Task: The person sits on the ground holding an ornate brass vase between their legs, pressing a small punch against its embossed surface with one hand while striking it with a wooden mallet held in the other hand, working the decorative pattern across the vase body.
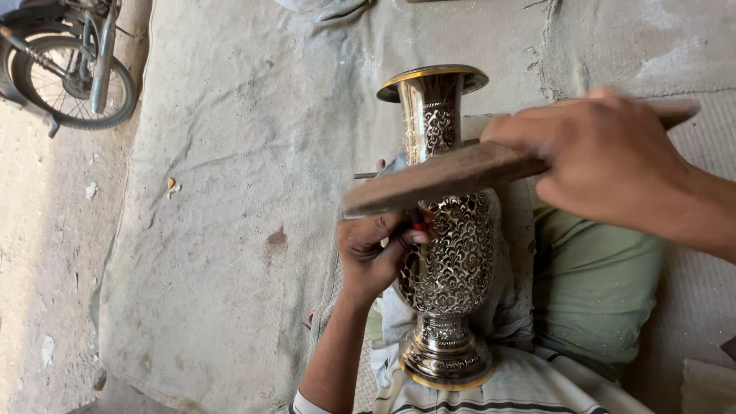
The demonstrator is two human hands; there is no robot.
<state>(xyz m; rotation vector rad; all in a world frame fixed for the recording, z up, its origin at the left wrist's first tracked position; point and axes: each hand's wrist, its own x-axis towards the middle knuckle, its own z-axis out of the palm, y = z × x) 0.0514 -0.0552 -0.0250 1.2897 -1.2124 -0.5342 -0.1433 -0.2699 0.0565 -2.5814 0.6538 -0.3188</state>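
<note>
A tall metal vase with dense engraved scrollwork and a gold rim lies along my lap, its flared mouth pointing away from me. My left hand rests against the vase's belly and pinches a small tool with a red tip against the metal. My right hand is raised above the vase and grips a flat wooden bat, whose worn end hangs just over the tool and my left fingers. The bat hides part of the vase's shoulder.
A dusty grey cloth mat covers the ground under me. My green trouser leg and striped shirt hem frame the vase's base. A parked bicycle or motorbike wheel stands at the top left on bare dirt.
</note>
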